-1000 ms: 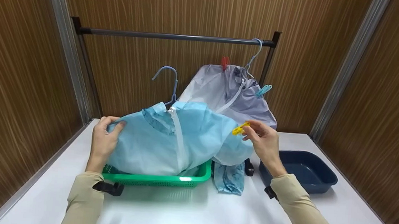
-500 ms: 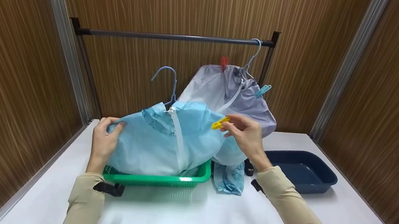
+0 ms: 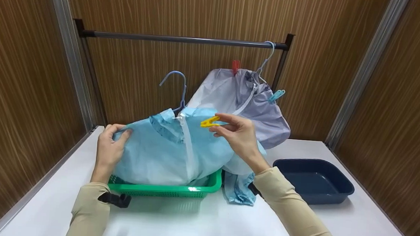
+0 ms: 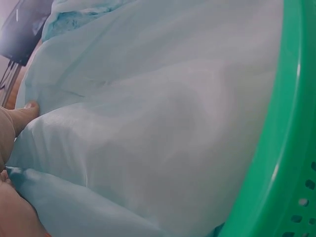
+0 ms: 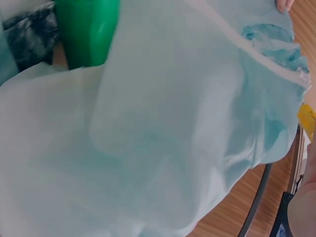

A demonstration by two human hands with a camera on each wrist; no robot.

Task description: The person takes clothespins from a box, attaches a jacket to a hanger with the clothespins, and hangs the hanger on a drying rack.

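Observation:
A light blue zip jacket (image 3: pixel 155 147) on a blue hanger (image 3: pixel 184 89) leans over the green basket (image 3: pixel 159 189), its white zip running down the middle. My left hand (image 3: pixel 111 146) pinches the jacket's shoulder at the left; its thumb shows against the cloth in the left wrist view. Between thumb and fingers my right hand (image 3: pixel 240 137) pinches a yellow clothespin (image 3: pixel 209 122), whose clip end is spread and points left. That clothespin overlaps the jacket's right shoulder, near the collar. In the right wrist view, only the edge of the clothespin (image 5: pixel 307 120) shows.
Behind, a lilac jacket (image 3: pixel 219 88) hangs from the dark rail (image 3: pixel 178 39), with a red clothespin (image 3: pixel 235 66) and a teal clothespin (image 3: pixel 277 96) on it. At the right stands a navy tray (image 3: pixel 323 199). A blue sleeve end (image 3: pixel 239 193) lies beside the basket.
My right hand has moved left and slightly up with the yellow clothespin, from the jacket's right side toward its collar, and the clothespin's clip end has spread. My left hand has stayed in place.

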